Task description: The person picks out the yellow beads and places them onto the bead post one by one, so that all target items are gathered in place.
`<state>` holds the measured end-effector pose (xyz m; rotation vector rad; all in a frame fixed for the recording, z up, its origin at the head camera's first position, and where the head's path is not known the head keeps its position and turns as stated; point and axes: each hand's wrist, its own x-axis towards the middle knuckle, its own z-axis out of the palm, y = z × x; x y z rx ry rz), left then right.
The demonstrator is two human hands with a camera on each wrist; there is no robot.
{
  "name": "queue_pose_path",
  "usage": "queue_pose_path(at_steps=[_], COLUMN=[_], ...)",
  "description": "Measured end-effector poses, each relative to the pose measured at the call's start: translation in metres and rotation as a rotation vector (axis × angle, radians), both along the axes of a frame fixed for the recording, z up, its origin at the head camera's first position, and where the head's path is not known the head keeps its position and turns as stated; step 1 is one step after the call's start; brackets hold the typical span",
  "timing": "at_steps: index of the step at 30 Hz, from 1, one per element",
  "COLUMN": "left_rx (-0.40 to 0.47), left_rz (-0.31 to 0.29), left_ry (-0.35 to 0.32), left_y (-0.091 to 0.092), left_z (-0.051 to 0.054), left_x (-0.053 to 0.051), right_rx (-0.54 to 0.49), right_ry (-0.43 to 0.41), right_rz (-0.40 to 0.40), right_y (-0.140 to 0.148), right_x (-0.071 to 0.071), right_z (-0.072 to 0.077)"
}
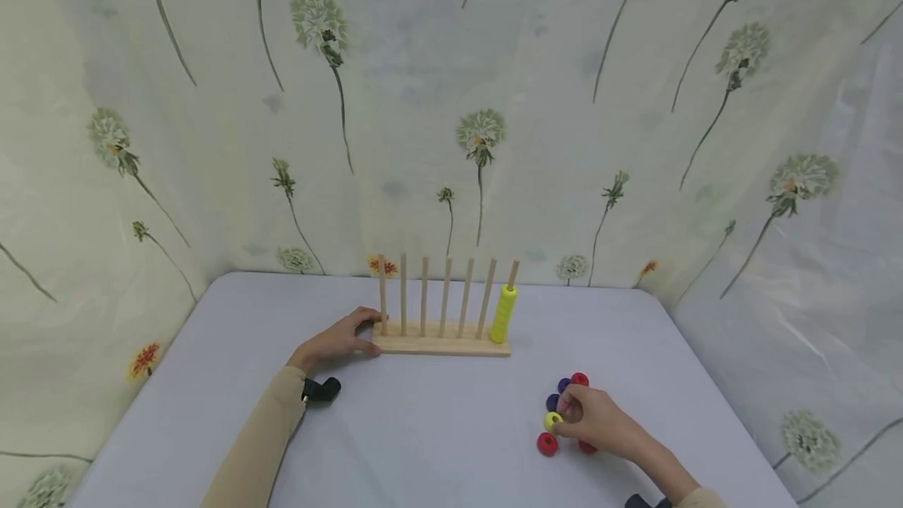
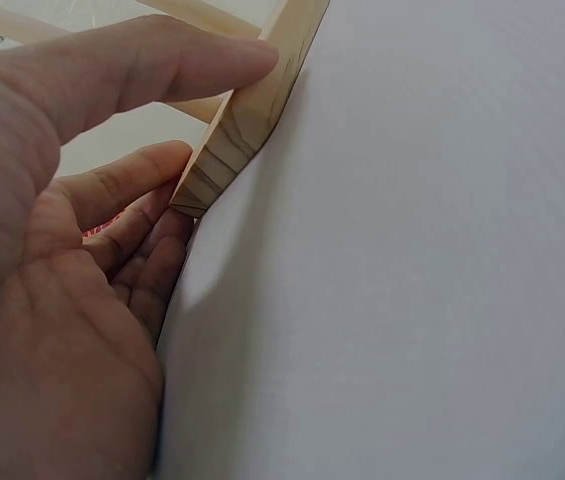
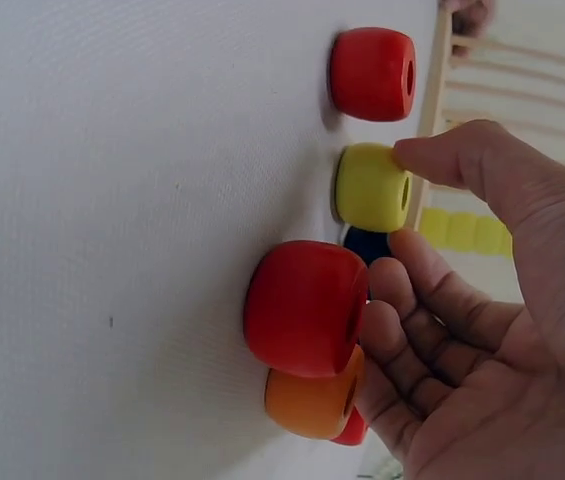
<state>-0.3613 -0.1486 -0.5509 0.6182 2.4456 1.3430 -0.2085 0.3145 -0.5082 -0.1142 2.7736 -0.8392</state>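
A wooden peg rack (image 1: 440, 347) with several upright pegs stands toward the back of the table. Yellow beads (image 1: 503, 316) are stacked on its rightmost peg; the other pegs are bare. My left hand (image 1: 346, 337) holds the rack's left end, thumb on the front side and fingers behind, and the left wrist view shows the thumb against the wooden base (image 2: 237, 135). At the right, my right hand (image 1: 600, 418) has thumb and index finger on either side of a loose yellow bead (image 3: 370, 187), pinching it while it sits on the table.
Around the right hand lie a red bead (image 1: 546, 444), dark blue beads (image 1: 553, 403) and another red bead (image 1: 580, 379). An orange bead (image 3: 307, 403) sits beside a red one (image 3: 302, 310) under the fingers. Behind the table (image 1: 423, 429) hangs a dandelion-print cloth (image 1: 402, 100).
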Motion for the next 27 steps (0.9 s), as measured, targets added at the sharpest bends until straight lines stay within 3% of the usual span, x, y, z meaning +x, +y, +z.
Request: queue_pose_path(at_steps=[15,27], left_rx=[0.004,0.0], left_rz=[-0.002,0.006], left_ry=[-0.009,-0.021], left_y=[-0.0003,-0.0009], left_z=[0.0009,0.0015], left_x=[0.0013,0.0015], right_rx=[-0.046,0.002], right_ry=[-0.002,0.005], right_rz=[0.041,-0.02], right_y=[-0.0023,-0.0028], right_x=[0.0026,-0.0006], right_z=[-0.0061,-0.0094])
